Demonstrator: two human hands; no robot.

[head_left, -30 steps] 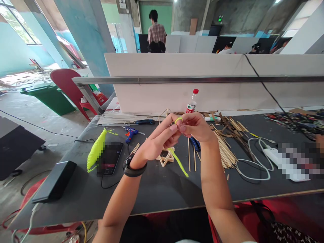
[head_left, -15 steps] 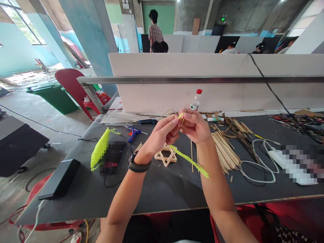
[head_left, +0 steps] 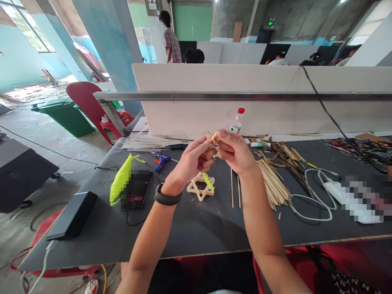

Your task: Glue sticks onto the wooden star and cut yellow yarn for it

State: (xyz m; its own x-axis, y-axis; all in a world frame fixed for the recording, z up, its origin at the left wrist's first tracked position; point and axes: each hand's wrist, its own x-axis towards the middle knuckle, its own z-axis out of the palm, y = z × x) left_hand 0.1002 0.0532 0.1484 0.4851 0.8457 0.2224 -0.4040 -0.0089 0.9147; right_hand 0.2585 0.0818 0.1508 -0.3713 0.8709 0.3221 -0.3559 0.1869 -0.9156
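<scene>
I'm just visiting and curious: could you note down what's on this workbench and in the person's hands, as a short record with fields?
left hand: pinches the neon yellow string
right hand: pinches the same string near its top
string: hangs down above the wooden stick star
table: dark
left of the hands: yellow string bundle, phone, blue glue gun
right of the hands: pile of wooden sticks, white cable
back: bottle with red cap

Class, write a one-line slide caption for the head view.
Left hand and right hand pinch neon yellow string above a stick star.
</scene>
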